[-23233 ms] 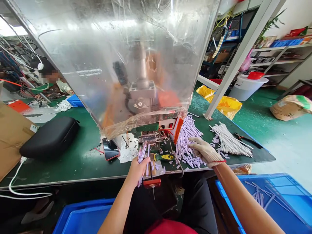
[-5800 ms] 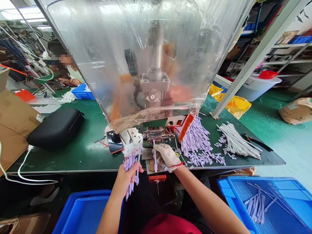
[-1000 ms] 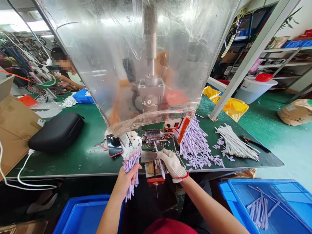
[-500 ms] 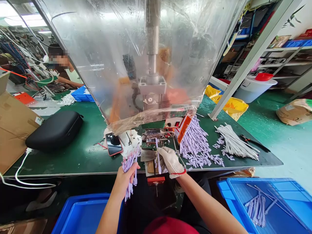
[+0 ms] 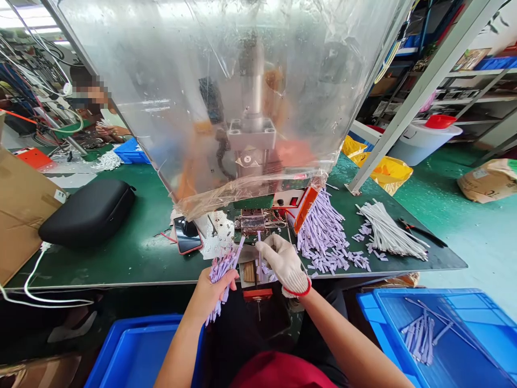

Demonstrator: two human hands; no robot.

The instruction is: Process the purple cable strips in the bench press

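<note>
My bare left hand [image 5: 210,293] is closed around a bundle of thin lavender strips [image 5: 221,267], some with pinkish tips. One strip from the bundle sticks out farther, tilted up and to the right. My right hand [image 5: 283,264], in a white knit glove with a red cuff, pinches a single lavender strip [image 5: 259,249] between thumb and fingers. That strip's far end reaches the small metal fixture [image 5: 252,223] under the press. Behind the cloudy plastic shield [image 5: 194,70] the press head [image 5: 251,137] shows. Just right of my glove lies a heap of lavender strips [image 5: 321,237].
A white strip bundle [image 5: 393,231] and pliers [image 5: 422,231] lie at right. To the left are a phone [image 5: 188,235], a black case [image 5: 89,211] and a cardboard box [image 5: 28,215]. Blue bins [image 5: 137,355] stand below the bench. A co-worker [image 5: 97,102] sits far left.
My right hand has shifted slightly forward and turned, its strip still at the fixture. In my left hand, one strip now leans out to the right. The view has tilted a little.
</note>
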